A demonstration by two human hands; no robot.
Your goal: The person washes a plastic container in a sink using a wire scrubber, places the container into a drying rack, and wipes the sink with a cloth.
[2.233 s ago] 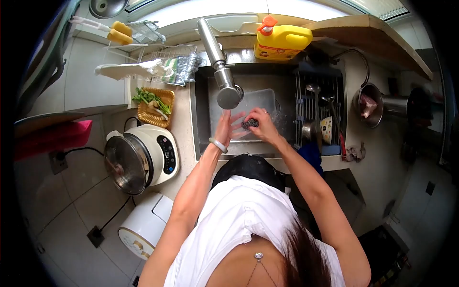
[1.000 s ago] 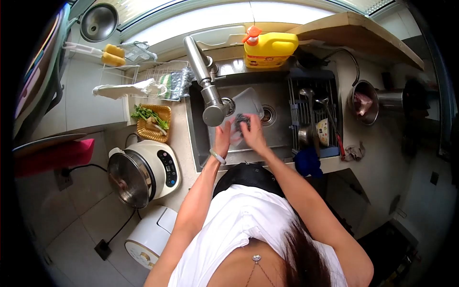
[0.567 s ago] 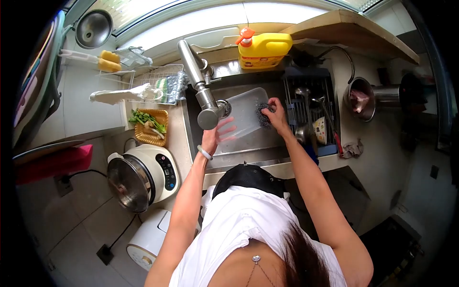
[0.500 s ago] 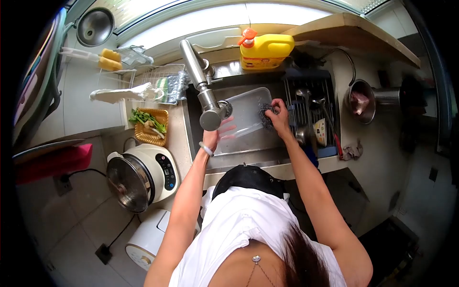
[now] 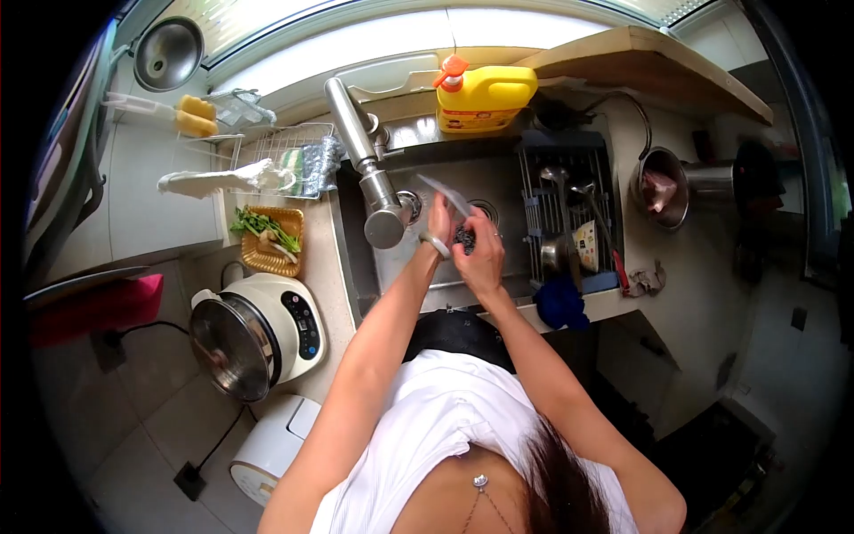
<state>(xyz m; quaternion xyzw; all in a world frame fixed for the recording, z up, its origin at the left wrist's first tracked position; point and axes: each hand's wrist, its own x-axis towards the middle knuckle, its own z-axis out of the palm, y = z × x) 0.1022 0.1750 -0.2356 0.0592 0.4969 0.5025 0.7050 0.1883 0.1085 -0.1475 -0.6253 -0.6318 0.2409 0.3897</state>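
Over the sink, my left hand grips a thin, clear rectangular plastic lid, tilted up and seen nearly edge-on. My right hand is closed around a dark steel wool scrubber, pressed near the lid's lower end. Both hands are close together, and the fingers of the left are partly covered. To the left of them, the metal faucet reaches out over the basin. Part of the drain shows just behind the right hand.
A dish rack with ladles fills the sink's right side; a blue cloth hangs at its front. Behind stands a yellow detergent jug. Leftward are a basket of greens and an electric cooker. A pot with meat is right.
The lid has gone from lying broad side up to tilted on edge. My left hand has moved right and my right hand left and nearer my body, bringing them together.
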